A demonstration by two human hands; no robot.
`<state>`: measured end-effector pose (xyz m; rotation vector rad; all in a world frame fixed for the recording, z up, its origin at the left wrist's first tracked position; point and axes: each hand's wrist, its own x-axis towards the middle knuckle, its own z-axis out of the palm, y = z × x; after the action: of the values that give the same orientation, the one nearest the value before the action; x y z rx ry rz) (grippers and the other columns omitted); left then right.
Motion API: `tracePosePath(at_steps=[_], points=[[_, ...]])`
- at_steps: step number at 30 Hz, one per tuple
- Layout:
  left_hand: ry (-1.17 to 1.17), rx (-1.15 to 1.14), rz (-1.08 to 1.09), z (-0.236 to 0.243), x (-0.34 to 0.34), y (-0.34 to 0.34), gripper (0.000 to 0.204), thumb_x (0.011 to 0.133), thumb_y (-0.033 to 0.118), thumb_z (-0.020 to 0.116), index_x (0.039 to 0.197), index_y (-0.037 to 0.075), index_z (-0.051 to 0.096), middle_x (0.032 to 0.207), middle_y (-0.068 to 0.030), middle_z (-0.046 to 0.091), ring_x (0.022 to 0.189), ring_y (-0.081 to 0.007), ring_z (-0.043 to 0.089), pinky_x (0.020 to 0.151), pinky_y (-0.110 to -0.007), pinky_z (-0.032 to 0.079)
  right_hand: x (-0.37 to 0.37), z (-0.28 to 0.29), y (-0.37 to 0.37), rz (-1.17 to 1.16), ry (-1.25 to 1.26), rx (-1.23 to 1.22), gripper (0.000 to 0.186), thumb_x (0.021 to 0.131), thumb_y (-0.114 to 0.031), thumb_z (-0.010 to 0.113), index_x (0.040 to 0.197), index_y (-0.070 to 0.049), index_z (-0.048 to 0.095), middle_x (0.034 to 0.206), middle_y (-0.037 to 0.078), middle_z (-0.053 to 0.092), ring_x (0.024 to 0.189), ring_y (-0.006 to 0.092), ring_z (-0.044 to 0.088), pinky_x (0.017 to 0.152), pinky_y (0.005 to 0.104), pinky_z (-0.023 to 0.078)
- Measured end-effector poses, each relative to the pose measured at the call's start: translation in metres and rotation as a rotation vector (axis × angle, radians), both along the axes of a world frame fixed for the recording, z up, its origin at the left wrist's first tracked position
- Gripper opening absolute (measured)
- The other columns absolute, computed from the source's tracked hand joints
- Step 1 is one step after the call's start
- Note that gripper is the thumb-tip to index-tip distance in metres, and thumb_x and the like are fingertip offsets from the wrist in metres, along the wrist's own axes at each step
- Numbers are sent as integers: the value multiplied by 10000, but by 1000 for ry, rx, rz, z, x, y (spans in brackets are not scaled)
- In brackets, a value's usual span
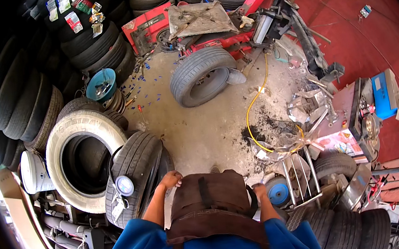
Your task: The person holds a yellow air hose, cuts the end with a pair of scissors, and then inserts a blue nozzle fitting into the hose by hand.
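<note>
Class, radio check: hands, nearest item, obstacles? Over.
Left hand beside brown apron. Right hand at its other side. Lone tyre ahead; yellow hose to its right.

Item: dark brown apron (209, 191), worn over blue clothing (139, 242). It is flanked by the left hand (171, 179), its fingers curled, and by the right hand (260, 191), partly hidden by a dark strap; whether the cloth is gripped cannot be told.

Floor (206, 138), far edge: one tilted tyre (194, 76), set before a red machine topped by a square metal plate (200, 18).

Floor, left edge: a white-sided tyre (56, 154), a white bucket (34, 173) placed just beside it; farther back, a turquoise basin (91, 91) filled with small metal parts.

Floor, right side: a yellow hose (248, 119), laid in a curve; a blue-hubbed wheel (278, 193), placed near the right hand.
</note>
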<state>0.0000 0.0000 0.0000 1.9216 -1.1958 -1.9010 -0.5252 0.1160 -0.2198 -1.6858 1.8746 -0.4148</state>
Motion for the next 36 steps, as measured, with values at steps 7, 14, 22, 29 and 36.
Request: tracePosePath(at_steps=[7, 14, 22, 29, 36], points=[[123, -275, 270, 51, -6, -187, 204, 898, 105, 482, 960, -8, 640, 786, -88, 659, 713, -165, 659, 630, -288, 531, 72, 192, -375, -474, -641, 17, 246, 938, -203, 552, 900, 16, 657, 656, 63, 617, 524, 144, 577, 491, 290, 453], [43, -301, -377, 67, 6, -419, 235, 952, 162, 530, 1053, -17, 644, 852, -121, 699, 780, -189, 686, 736, -318, 537, 163, 158, -423, -627, -376, 212, 280, 912, -220, 530, 926, 16, 679, 741, 140, 676, 636, 210, 664, 614, 353, 525], [103, -466, -178, 114, 41, -664, 208, 982, 143, 518, 1025, -24, 635, 804, -121, 671, 741, -168, 655, 693, -295, 520, 200, 77, -353, -833, -325, 949, 274, 847, -147, 529, 737, 37, 699, 768, 178, 724, 631, 245, 712, 634, 366, 585], [-24, -544, -557, 103, -8, -756, 215, 979, 157, 532, 1037, -16, 645, 854, -126, 678, 781, -198, 666, 726, -329, 519, 257, 32, -524, -590, 46, 228, 264, 818, -229, 616, 954, -24, 713, 853, 164, 718, 803, 323, 705, 731, 410, 571], [141, -393, -1104, 31, -70, -798, 217, 971, 192, 578, 1036, -5, 642, 830, -115, 685, 770, -182, 676, 710, -305, 523, 329, 173, -679, -1161, -480, -117, 291, 938, -262, 560, 979, -1, 682, 819, 190, 694, 762, 306, 683, 721, 393, 525]])
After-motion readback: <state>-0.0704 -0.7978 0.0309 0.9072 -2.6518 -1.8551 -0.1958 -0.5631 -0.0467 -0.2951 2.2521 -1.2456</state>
